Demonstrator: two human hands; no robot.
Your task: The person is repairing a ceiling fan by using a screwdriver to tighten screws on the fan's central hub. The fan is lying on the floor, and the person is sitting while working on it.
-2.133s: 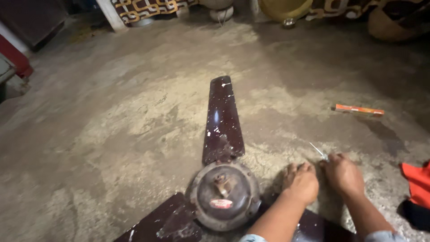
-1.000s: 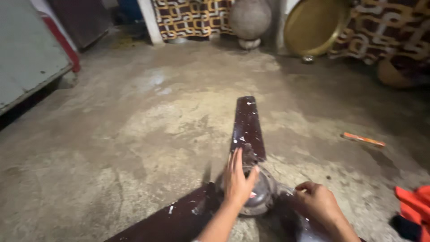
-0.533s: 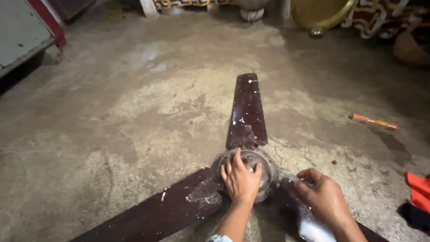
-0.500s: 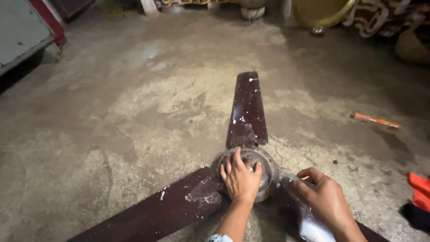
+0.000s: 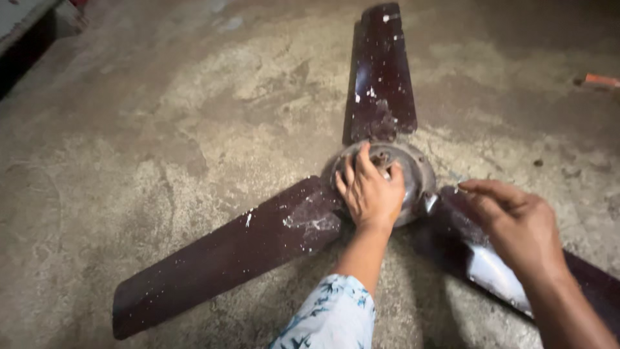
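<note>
Nearest the camera: a blue-and-white floral sleeve [image 5: 330, 317] at the bottom edge, forearm running up from it to the left hand [image 5: 369, 190]. Left hand sits palm-down on the fan's round motor hub [image 5: 413, 174], fingers curled over the top of the metal housing, gripping it; fingertips land near the centre spindle, which is mostly hidden under them. Right hand [image 5: 516, 223] is lower right, hovering just above the right blade [image 5: 497, 271], fingers loosely bent and pinched toward each other, thumb near the forefinger; can't tell if it touches the blade or pinches anything small. Ceiling fan lies flat on the concrete floor [image 5: 129, 148], centre-right of view, three dark brown blades spread out from the hub. Left blade [image 5: 226, 258] runs down toward the lower left, flecked with white paint spots, tip near the bottom-left area. Right blade is partly covered by the right hand and wrist and shows a pale glare patch on its surface. Far blade [image 5: 381, 71] points straight away from the person, also paint-speckled, tip at the top edge. Floor is rough, stained, patchy grey. Far right, near the top edge: an orange stick-like object [image 5: 599, 81] lying on the floor, well apart from the fan, too cropped to identify.
</note>
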